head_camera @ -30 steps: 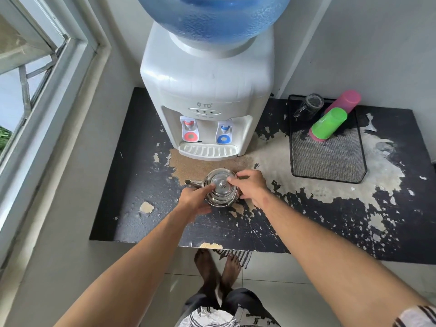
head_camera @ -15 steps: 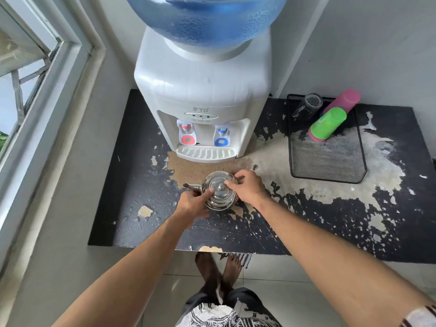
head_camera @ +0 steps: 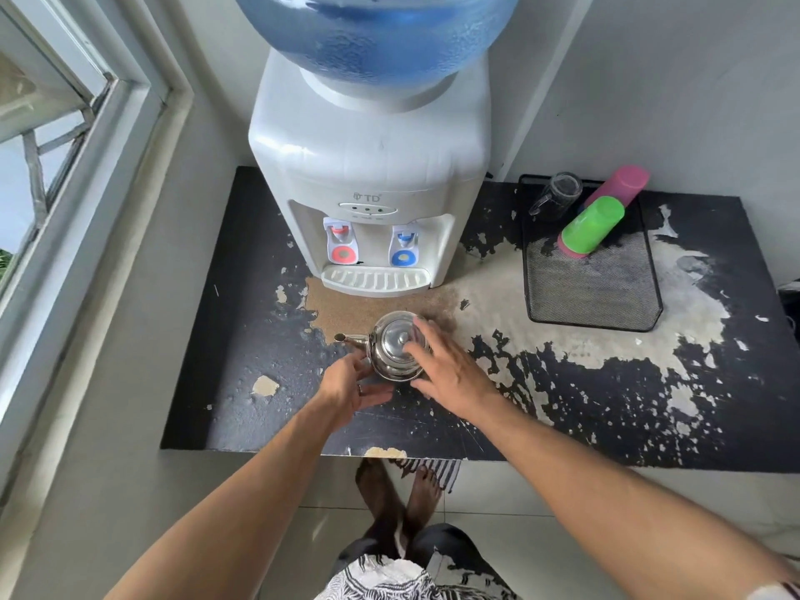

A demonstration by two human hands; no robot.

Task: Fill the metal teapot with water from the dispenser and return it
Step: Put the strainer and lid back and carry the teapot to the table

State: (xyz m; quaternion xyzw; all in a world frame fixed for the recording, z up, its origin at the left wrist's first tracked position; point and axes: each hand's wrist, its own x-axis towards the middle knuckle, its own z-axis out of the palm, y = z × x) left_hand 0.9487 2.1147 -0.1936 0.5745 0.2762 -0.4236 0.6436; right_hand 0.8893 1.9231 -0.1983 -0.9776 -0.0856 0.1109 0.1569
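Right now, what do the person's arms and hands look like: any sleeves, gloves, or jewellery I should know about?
Both forearms are bare, with no gloves. The left hand wears a thin ring on one finger. The right hand shows no ring or watch. A striped sleeve edge shows at the lower right corner, near the right upper arm. Neither arm shows any cables or markings.

Both hands, left hand [head_camera: 351, 389] and right hand [head_camera: 450, 374], fingers spread, flank the lidded metal teapot [head_camera: 391, 346] before the dispenser [head_camera: 368, 166].
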